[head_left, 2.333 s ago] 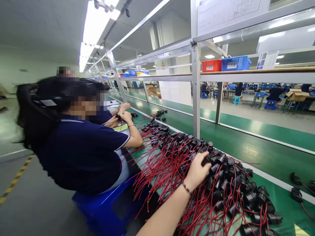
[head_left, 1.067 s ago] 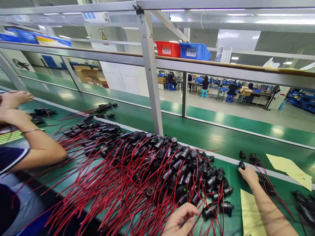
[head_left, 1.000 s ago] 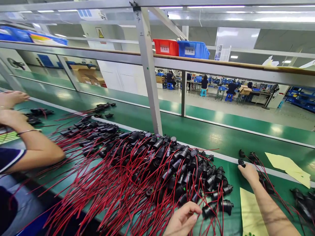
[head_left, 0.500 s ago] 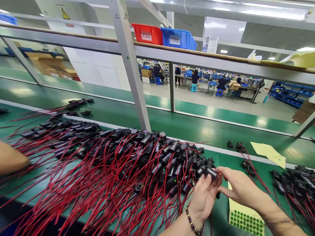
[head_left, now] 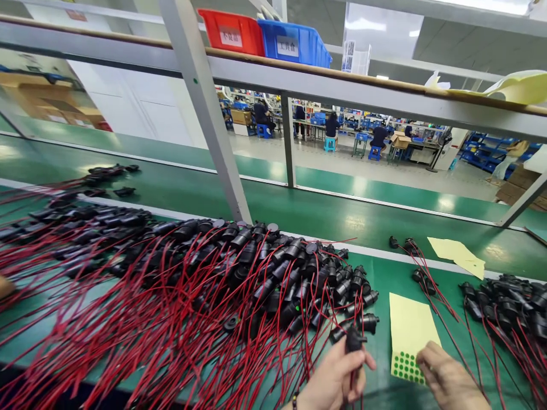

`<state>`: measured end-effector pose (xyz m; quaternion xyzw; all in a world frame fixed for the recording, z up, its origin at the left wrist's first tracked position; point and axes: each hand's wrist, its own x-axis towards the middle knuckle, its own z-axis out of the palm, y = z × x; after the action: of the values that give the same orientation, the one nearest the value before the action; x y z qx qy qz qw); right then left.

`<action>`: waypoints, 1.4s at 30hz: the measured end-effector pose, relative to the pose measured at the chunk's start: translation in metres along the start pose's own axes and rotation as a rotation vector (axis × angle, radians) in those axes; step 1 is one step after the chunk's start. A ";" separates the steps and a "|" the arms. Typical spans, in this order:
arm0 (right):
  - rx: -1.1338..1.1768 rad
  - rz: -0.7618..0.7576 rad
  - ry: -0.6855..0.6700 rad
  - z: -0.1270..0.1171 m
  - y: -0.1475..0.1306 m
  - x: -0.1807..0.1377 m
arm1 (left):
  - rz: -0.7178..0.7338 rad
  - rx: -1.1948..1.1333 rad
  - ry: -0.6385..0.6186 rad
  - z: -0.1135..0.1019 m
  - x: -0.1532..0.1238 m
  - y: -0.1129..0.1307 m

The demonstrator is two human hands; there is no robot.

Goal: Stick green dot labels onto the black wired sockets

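My left hand (head_left: 335, 378) is shut on a black socket part (head_left: 354, 340) with red wires, held upright at the lower middle. My right hand (head_left: 447, 378) rests its fingertips on the lower edge of a yellow sheet (head_left: 410, 333) that carries rows of green dot stickers (head_left: 404, 365). A big pile of black sockets with red wires (head_left: 192, 285) lies to the left on the green bench (head_left: 380, 279).
A second heap of wired sockets (head_left: 508, 307) lies at the right. A loose yellow paper (head_left: 458, 256) lies behind it. A metal post (head_left: 205, 108) rises from the belt. Red bin (head_left: 231, 33) and blue bin (head_left: 294, 44) stand on the shelf above.
The view swung right, away from the seated co-worker. My left hand drew one socket from the pile; both hands met at it, then my right hand dropped to the sticker sheet.
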<state>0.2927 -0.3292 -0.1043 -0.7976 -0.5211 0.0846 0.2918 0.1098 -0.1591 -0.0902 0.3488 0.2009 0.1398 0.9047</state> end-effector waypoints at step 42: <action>0.892 0.218 0.078 0.047 -0.027 -0.010 | 0.202 0.678 -0.120 -0.008 0.018 -0.077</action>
<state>0.2463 -0.3124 -0.1292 -0.6469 -0.3354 0.3006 0.6153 0.1304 -0.2029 -0.1527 0.6549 0.1468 0.1332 0.7293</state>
